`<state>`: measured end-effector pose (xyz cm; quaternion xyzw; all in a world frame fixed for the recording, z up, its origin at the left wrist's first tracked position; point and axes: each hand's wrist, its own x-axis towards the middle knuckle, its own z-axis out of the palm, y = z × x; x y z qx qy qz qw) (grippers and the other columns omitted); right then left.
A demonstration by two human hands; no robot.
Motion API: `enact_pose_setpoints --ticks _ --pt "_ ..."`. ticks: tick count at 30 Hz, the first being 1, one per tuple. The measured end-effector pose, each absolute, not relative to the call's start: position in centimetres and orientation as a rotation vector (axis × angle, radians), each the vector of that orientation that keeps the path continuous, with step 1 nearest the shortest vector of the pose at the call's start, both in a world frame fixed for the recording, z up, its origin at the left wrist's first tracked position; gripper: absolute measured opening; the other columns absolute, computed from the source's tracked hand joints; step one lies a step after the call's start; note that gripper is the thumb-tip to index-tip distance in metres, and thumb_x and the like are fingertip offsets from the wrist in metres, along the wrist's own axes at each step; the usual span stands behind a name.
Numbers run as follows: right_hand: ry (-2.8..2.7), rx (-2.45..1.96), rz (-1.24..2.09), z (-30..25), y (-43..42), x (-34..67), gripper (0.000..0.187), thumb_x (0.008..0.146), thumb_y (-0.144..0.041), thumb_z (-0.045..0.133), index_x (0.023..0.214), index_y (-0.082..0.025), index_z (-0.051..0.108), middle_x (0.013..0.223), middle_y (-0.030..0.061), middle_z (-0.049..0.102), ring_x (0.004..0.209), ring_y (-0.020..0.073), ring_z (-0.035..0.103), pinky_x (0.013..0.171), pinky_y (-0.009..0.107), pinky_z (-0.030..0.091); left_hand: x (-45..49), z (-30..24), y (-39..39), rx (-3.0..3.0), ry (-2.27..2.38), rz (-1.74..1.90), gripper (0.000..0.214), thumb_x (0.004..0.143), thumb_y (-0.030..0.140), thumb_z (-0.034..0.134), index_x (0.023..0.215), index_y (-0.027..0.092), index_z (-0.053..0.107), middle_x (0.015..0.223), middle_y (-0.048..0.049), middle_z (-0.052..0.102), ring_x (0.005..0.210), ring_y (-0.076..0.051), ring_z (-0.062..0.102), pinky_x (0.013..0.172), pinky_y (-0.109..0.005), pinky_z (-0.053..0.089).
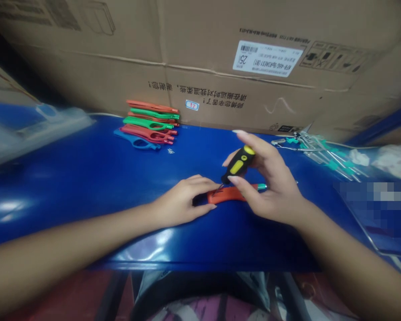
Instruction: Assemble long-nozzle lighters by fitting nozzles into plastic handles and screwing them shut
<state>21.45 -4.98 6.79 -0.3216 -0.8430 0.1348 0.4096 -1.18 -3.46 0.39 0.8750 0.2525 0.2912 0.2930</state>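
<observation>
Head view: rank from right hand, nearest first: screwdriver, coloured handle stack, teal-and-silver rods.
1. Screwdriver: held in the right hand.
2. Teal-and-silver rods: on the table, to the hand's right.
3. Coloured handle stack: left, by the cardboard box.

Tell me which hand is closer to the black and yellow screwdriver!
Right. The right hand is holding the screwdriver; the left hand is just left of it, fingers at the near end of the orange piece.
</observation>
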Motion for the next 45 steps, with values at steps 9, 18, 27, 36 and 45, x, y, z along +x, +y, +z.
enact_pose_setpoints --ticks 9,18,27,36,45 --pt "-2.383 -0.851 0.266 9.7 -4.8 22.6 0.058 0.100 -0.023 0.049 0.156 -0.028 0.032 0.140 0.0081 0.060 0.105 0.0213 0.069 0.090 0.037 0.058 0.5 0.4 -4.2 2.343 0.680 0.794 0.036 0.089 0.022 0.070 0.124 0.018 0.065 0.114 -0.0091 0.072 0.107 -0.023 0.064 0.097 -0.041 0.053" --pt "-2.212 -0.816 0.004 8.8 -4.6 23.0 0.038 0.098 -0.030 0.057 0.134 -0.018 0.056 0.117 0.0092 0.073 0.090 0.0197 0.072 0.081 0.032 0.058 2.1 0.9 -4.2 2.363 0.670 0.739 0.031 0.088 0.023 0.070 0.118 0.016 0.067 0.111 -0.0095 0.072 0.105 -0.024 0.065 0.095 -0.041 0.054" --pt "-1.964 -0.752 -0.072 7.4 -5.3 23.0 0.030 0.089 -0.026 0.071 0.119 -0.024 0.067 0.090 0.0037 0.072 0.068 0.0157 0.063 0.061 0.030 0.056 1.5 0.4 -4.2 2.360 0.602 0.773 0.034 0.092 0.022 0.065 0.126 0.019 0.065 0.122 -0.0101 0.070 0.116 -0.023 0.064 0.102 -0.043 0.053" --pt "-1.966 -0.742 0.005 7.3 -5.4 22.7 0.032 0.089 -0.027 0.073 0.121 -0.025 0.067 0.097 0.0029 0.076 0.069 0.0150 0.068 0.064 0.027 0.059 1.4 0.5 -4.0 2.380 0.558 0.727 0.040 0.096 0.020 0.060 0.136 0.020 0.059 0.132 -0.0108 0.067 0.123 -0.024 0.061 0.108 -0.045 0.051" --pt "-2.107 -0.748 0.445 7.5 -4.9 23.3 0.038 0.103 -0.027 0.048 0.141 -0.021 0.050 0.125 0.0078 0.067 0.095 0.0145 0.070 0.073 0.025 0.060 1.4 0.5 -3.8 2.435 0.555 0.674 0.042 0.097 0.024 0.060 0.138 0.021 0.057 0.131 -0.0116 0.067 0.121 -0.026 0.062 0.105 -0.047 0.052"
